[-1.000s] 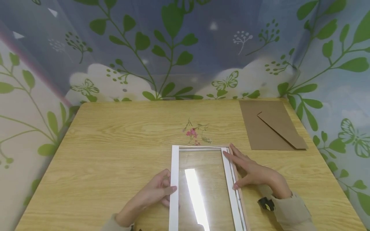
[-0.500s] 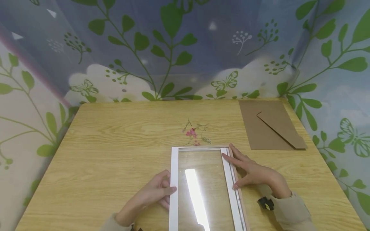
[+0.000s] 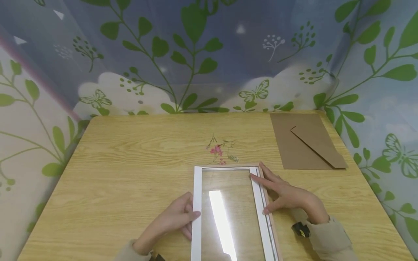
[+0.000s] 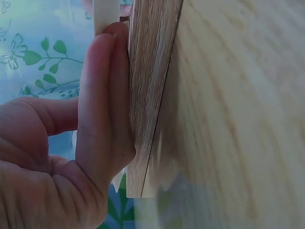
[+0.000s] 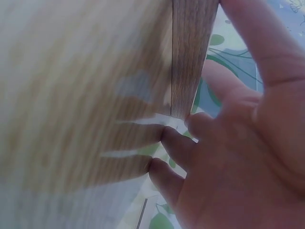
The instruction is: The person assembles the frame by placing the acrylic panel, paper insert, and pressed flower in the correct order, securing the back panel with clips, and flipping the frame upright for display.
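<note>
Pale table (image 3: 114, 174) beneath; left hand (image 3: 177, 215) pinches the white rim (image 3: 197, 192), right hand (image 3: 285, 194) rests loosely opposite. Level, even pressure seems best.

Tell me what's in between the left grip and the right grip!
The head view shows a white-edged frame with a clear pane between the left grip and the right grip; both touch it.

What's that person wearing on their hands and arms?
The left hand and right hand are bare, without gloves. The left sleeve and right sleeve are beige. A small black gadget with a yellow mark sits by the right sleeve's end; a dark thing by the left is mostly cut off.
</note>
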`<action>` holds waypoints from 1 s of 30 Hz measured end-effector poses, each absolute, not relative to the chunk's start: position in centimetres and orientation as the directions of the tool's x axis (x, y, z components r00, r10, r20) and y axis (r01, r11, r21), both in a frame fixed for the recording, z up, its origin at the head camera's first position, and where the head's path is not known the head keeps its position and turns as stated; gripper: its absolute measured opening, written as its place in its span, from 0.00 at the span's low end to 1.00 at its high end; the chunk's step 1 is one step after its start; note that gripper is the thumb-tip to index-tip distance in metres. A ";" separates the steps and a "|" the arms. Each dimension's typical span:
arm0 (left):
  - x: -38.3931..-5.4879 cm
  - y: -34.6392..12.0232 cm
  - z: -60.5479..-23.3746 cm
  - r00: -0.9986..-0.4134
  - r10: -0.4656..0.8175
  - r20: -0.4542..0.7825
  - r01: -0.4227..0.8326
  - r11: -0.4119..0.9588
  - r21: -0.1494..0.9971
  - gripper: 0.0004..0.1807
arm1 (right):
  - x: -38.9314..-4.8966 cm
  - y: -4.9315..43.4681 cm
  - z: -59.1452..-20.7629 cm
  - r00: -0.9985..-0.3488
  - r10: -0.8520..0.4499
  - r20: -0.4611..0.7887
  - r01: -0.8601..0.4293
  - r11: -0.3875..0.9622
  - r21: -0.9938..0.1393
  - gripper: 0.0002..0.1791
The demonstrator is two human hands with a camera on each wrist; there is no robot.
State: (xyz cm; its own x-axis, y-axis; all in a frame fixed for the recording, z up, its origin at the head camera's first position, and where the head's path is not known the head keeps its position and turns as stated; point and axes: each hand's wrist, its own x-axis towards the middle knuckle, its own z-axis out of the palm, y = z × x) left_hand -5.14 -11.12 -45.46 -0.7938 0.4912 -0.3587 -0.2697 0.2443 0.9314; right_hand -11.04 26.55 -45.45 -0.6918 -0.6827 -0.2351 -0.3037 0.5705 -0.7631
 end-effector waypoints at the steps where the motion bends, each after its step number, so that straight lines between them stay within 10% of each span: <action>1: -5.2 -11.1 -45.4 -0.795 0.489 -0.358 -0.260 0.258 0.930 0.11 | -11.0 26.5 -45.4 -0.691 -0.683 -0.237 -0.304 0.573 -0.761 0.58; 30: -6.4 -10.7 -44.3 -0.841 0.422 -0.337 -0.011 0.610 0.792 0.14 | -11.0 26.5 -45.3 -0.684 -0.688 -0.240 -0.299 0.566 -0.768 0.57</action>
State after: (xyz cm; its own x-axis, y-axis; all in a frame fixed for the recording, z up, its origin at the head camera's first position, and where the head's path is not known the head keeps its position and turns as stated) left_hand -6.40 -10.66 -44.29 -0.8414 0.4225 -0.3371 -0.0109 0.6102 0.7921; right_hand -11.00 26.47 -45.27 -0.6845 -0.6882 -0.2405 -0.2994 0.5661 -0.7681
